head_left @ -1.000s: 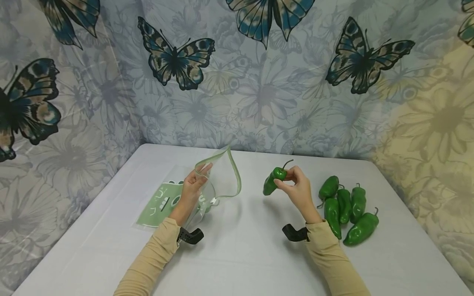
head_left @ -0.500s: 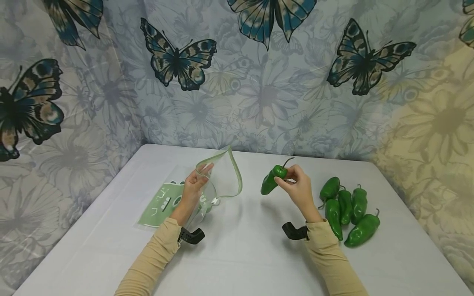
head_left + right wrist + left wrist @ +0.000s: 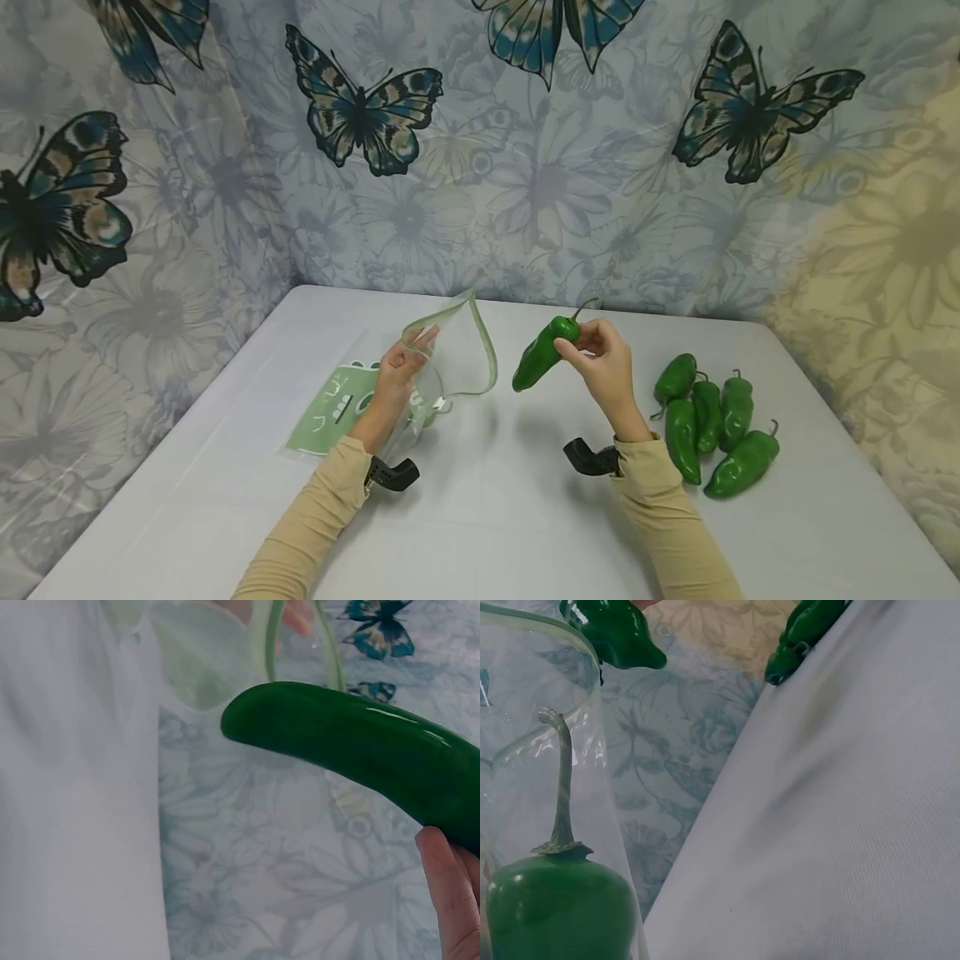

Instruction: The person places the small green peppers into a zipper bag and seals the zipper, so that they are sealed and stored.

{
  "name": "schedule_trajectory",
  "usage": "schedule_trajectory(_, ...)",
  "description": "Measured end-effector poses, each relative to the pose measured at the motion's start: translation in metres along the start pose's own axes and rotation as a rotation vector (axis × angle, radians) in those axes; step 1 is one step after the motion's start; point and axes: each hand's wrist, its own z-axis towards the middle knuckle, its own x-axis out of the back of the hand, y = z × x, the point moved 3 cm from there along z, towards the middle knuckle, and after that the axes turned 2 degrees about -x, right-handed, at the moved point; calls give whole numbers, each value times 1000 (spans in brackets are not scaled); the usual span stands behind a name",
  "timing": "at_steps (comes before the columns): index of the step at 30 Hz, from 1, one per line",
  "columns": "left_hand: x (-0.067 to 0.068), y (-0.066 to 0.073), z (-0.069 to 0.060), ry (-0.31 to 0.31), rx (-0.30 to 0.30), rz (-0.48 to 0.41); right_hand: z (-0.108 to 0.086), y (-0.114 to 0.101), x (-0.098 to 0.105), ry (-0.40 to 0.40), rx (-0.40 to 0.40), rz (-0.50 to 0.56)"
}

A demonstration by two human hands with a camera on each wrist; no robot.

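Pinching a green pepper (image 3: pixel 542 357) near its stem with the right hand (image 3: pixel 607 367), slanting it above the white table (image 3: pixel 480 525), near but apart from the clear bag (image 3: pixel 486 340); gripping that bag near its open rim with the left hand (image 3: pixel 396 379); with five more peppers (image 3: pixel 707 417) beside the right sleeve (image 3: pixel 671 517).

No readable txt, nos., logos or labels in any view, incl. green-printed bag (image 3: pixel 324 421).
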Motion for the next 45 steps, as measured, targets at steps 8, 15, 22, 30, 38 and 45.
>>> schedule_trajectory(8, -1, -1, 3, 2, -13, -17, 9, 14, -6, 47, 38, 137)
schedule_trajectory(15, -3, 0, 4, -22, -37, -21, 14, 11, -12, 65, 54, 199)
schedule_trajectory(22, -3, -2, 4, -21, -23, -6, 16, 9, -21, 66, 45, 215)
schedule_trajectory(30, -2, -2, 3, -6, -15, 15, 11, 6, -40, 13, 8, 189)
schedule_trajectory(38, -3, 0, 4, -4, -24, -9, 3, -1, -57, -73, -34, 190)
schedule_trajectory(45, -1, 2, 0, -6, 4, -13, -2, -13, -65, -103, -20, 175)
